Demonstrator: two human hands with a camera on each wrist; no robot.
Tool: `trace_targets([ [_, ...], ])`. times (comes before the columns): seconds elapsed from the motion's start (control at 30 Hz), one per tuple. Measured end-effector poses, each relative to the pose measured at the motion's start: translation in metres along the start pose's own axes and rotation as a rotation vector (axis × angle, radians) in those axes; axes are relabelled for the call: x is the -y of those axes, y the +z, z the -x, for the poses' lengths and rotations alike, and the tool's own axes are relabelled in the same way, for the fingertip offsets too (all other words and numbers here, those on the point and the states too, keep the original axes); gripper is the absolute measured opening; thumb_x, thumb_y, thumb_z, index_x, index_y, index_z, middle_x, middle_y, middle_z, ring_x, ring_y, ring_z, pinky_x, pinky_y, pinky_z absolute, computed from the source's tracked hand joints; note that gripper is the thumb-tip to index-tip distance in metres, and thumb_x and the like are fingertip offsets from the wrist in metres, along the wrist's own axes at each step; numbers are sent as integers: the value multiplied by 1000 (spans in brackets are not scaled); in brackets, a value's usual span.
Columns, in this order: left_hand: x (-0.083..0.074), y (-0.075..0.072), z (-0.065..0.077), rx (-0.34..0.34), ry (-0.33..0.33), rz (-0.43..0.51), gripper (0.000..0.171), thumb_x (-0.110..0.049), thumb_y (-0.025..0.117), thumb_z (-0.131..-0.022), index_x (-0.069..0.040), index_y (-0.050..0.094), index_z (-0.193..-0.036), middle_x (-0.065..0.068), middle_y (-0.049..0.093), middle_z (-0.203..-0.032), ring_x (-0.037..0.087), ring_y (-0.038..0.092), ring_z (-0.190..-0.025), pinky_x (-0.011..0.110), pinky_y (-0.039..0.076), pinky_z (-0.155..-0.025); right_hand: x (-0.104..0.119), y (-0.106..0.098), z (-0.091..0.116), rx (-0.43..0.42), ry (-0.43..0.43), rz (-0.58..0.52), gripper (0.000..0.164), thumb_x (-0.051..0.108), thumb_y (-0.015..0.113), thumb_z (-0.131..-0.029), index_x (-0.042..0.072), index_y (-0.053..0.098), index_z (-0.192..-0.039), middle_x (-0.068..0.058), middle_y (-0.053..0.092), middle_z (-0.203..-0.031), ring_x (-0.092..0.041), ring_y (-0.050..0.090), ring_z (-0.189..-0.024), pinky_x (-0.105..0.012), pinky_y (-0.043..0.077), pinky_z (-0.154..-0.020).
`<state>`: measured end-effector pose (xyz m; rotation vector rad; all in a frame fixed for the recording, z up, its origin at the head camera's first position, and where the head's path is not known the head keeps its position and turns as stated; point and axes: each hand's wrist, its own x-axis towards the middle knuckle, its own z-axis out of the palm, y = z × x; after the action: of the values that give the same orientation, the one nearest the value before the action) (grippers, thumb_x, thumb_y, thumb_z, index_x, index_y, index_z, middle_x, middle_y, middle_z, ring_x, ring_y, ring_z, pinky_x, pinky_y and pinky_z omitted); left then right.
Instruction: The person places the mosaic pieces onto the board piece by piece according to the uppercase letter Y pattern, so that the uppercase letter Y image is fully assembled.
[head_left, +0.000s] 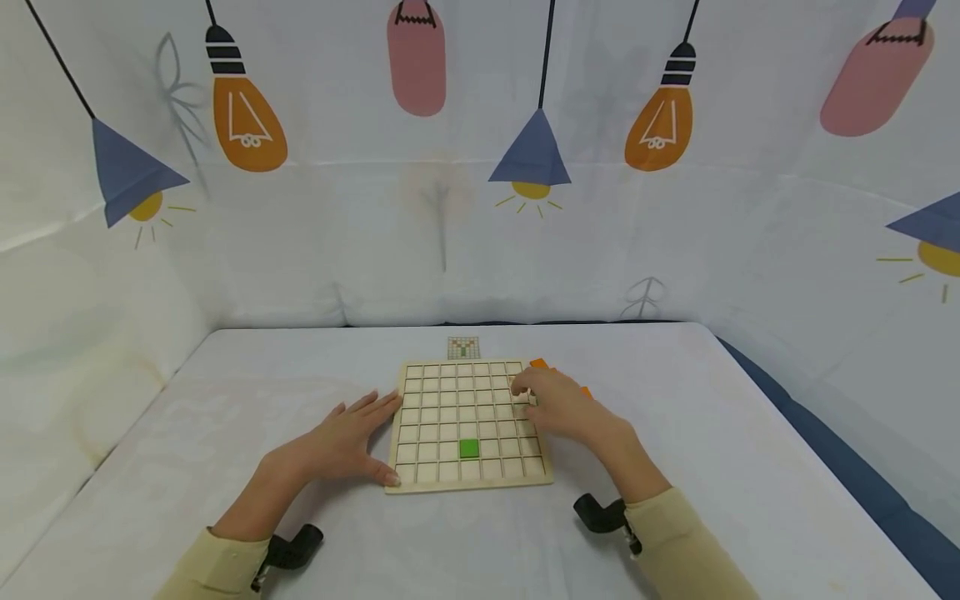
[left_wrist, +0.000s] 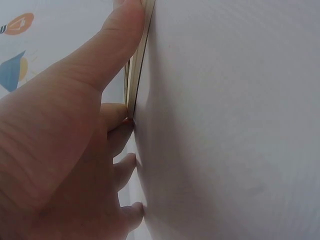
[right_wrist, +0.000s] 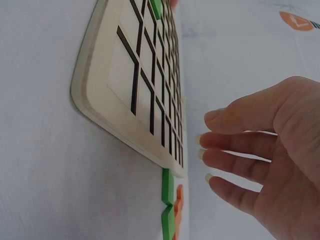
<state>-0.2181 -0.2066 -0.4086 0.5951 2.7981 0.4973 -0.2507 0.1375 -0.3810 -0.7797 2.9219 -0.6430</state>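
Observation:
A light wooden grid board [head_left: 450, 414] lies on the white table, with one green square tile [head_left: 468, 448] in a cell near its front. My left hand [head_left: 341, 442] rests at the board's left side, fingers spread and fairly straight, thumb by the front left corner. In the left wrist view, its thumb [left_wrist: 100, 55] and fingertips touch the board's edge. Over the board's right edge hovers my right hand [head_left: 562, 404]. The right wrist view shows its fingers [right_wrist: 240, 162] loosely bent, with nothing between them and the thumb. Green tiles [right_wrist: 168, 187] and orange tiles [right_wrist: 179, 195] lie beside the board.
Behind the board lies a small card with a coloured grid pattern [head_left: 463, 347]. Orange pieces [head_left: 540, 363] show partly behind my right hand. A white cloth [head_left: 450, 250] printed with lamps and bulbs hangs behind the table. Each wrist carries a black camera mount [head_left: 600, 513].

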Motion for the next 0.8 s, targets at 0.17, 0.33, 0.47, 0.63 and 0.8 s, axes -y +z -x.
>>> trace_targets([
  [0.17, 1, 1, -1, 3, 2, -2, 121, -68, 79, -66, -14, 25, -159, 6, 24, -166, 39, 16, -154, 72, 13, -117, -4, -4, 0, -2, 32, -1, 30, -1, 60, -89, 5, 67, -118, -7, 68, -118, -24, 62, -111, -42, 52, -92],
  [0.33, 0, 1, -2, 7, 5, -3, 121, -68, 79, -65, -14, 25, -159, 6, 23, -166, 39, 15, -154, 72, 12, -117, -12, -5, 0, -8, 46, 7, 29, -2, 58, -89, 5, 68, -116, -9, 69, -116, -26, 63, -112, -44, 52, -94],
  [0.47, 0, 1, -2, 12, -4, -5, 122, -69, 79, -65, -14, 24, -159, 6, 23, -167, 39, 15, -154, 72, 12, -117, -19, -4, -1, -21, 53, 31, 25, -1, 60, -91, 6, 69, -113, -8, 69, -115, -26, 63, -111, -44, 52, -95],
  [0.63, 0, 1, -2, 3, 10, -11, 121, -69, 79, -65, -12, 25, -159, 8, 24, -166, 40, 17, -153, 73, 14, -116, -26, -4, 0, -26, 79, 60, 27, -2, 59, -90, 6, 68, -114, -9, 68, -117, -27, 62, -113, -45, 52, -95],
  [0.8, 0, 1, -2, 3, 16, -2, 121, -68, 79, -66, -13, 25, -159, 7, 24, -166, 40, 16, -154, 73, 13, -116, -31, -2, 0, -12, 93, 73, 31, -3, 59, -87, 6, 67, -115, -11, 68, -116, -27, 63, -112, -45, 53, -95],
])
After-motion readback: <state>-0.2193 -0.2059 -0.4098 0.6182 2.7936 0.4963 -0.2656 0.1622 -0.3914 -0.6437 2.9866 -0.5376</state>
